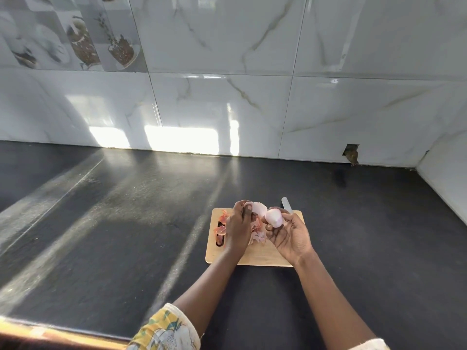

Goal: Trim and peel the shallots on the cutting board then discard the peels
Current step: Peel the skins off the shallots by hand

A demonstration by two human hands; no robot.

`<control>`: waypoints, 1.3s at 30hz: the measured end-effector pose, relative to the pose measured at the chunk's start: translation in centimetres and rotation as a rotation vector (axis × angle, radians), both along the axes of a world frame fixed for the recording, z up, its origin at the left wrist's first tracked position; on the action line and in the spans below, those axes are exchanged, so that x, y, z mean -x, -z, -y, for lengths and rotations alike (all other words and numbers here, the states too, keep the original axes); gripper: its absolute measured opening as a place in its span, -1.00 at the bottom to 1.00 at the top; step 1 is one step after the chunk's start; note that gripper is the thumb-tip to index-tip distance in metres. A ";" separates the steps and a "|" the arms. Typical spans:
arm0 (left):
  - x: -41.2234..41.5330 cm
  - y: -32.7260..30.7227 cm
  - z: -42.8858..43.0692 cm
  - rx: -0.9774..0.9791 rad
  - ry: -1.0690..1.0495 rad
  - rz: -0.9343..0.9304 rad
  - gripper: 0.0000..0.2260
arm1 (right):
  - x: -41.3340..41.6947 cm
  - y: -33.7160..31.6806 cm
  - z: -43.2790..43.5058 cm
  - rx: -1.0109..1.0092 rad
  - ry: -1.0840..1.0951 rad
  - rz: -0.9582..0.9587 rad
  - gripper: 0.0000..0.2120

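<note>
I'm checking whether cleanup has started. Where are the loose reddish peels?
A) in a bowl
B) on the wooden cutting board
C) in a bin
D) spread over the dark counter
B: the reddish peels lie on the cutting board beneath the left hand, which pinches a pale layer; the right hand holds a peeled shallot.

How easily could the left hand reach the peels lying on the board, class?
Probably yes: the left hand hovers just above the peels on the board, nothing between, though it grips a pale piece.
</note>
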State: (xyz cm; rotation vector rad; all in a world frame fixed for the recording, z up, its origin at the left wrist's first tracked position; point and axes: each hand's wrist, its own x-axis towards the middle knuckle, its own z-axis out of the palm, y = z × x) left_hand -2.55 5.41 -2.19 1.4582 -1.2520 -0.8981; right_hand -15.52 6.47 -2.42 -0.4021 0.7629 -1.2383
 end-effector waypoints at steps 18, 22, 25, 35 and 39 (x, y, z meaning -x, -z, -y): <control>-0.7 1.0 0.1 -0.077 0.143 0.331 -0.68 | 1.7 -0.3 0.9 0.049 0.181 0.041 -0.73; -1.0 1.0 0.1 -0.087 0.215 0.370 -0.69 | 3.0 -0.7 1.1 0.091 0.235 0.040 -0.76; -1.0 1.1 0.1 -0.059 0.206 0.436 -0.69 | 3.6 -0.8 1.2 0.119 0.257 0.030 -0.78; -0.4 0.3 0.4 0.085 0.198 0.311 -0.76 | 3.5 0.6 2.0 0.147 0.228 0.044 -0.76; -0.1 -0.1 0.8 0.104 0.220 0.265 -0.74 | 3.0 1.1 2.0 0.204 0.163 -0.021 -0.40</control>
